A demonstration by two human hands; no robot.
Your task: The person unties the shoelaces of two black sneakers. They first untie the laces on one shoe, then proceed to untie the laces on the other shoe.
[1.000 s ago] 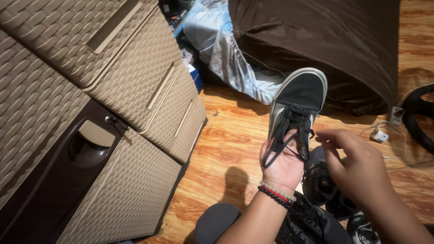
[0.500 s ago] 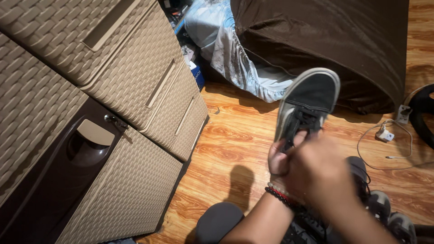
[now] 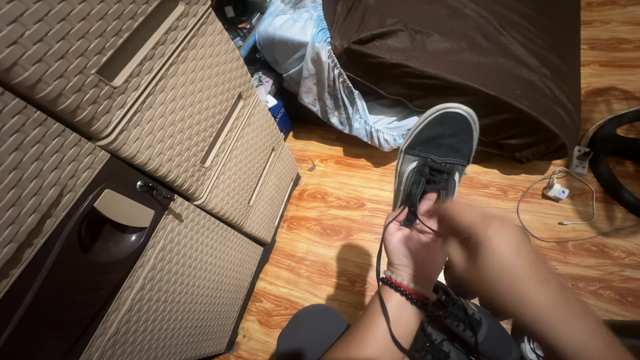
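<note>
A black sneaker (image 3: 437, 148) with a white sole rim points away from me, toe up, above the wooden floor. My left hand (image 3: 413, 243), with bead bracelets at the wrist, grips it from below at the tongue. My right hand (image 3: 483, 247), blurred, sits over the laces with its fingers closed on a black lace (image 3: 381, 267) that loops down past my left wrist. More dark shoes (image 3: 460, 323) lie under my arms near my knee.
A tan woven drawer unit (image 3: 167, 133) with a dark door stands at left. A brown covered mattress (image 3: 460, 60) and pale bedding (image 3: 320, 73) fill the back. A white charger and cable (image 3: 557, 193) lie on the floor (image 3: 333, 220) at right.
My right hand went from open beside the sneaker to closed on its laces. A loop of lace now hangs down past my left wrist. The sneaker shifted slightly.
</note>
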